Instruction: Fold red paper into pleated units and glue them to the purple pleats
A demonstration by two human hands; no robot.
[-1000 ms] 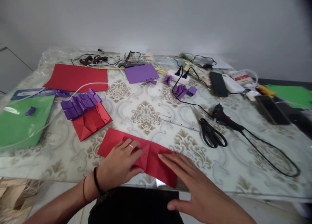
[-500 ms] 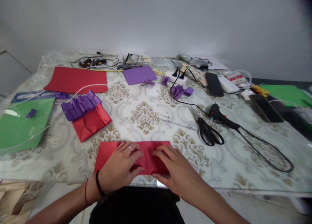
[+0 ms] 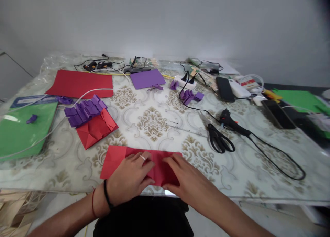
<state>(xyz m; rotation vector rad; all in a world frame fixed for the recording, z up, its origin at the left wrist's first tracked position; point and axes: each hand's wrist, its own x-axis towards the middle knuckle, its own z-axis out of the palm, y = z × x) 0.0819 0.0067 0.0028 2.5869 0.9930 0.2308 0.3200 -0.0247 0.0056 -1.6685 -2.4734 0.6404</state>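
A creased strip of red paper [image 3: 113, 159] lies at the table's front edge, directly before me. My left hand [image 3: 131, 171], with a ring on one finger, rests over its middle, fingers bent and thumb near the lower edge. On the right end, my right hand [image 3: 184, 171] has its fingers curled over the paper and its thumb at the lower edge. Both hands hold the strip; some of it is hidden under them. Just beyond, to the left, sits a folded red paper piece [image 3: 96, 128] with a pleated purple paper strip [image 3: 86, 110] against it.
Black scissors [image 3: 220, 139] and a corded glue gun [image 3: 232, 122] lie to the right. Red sheets [image 3: 82, 84], a purple sheet [image 3: 147, 78] and a white power strip [image 3: 185, 82] are farther back. Phones [image 3: 278, 114] lie at right, a green pack [image 3: 28, 130] at left.
The left end of the red strip has shifted slightly away from me and now sits tilted. My left hand has moved a little to the right, closer to my right hand.
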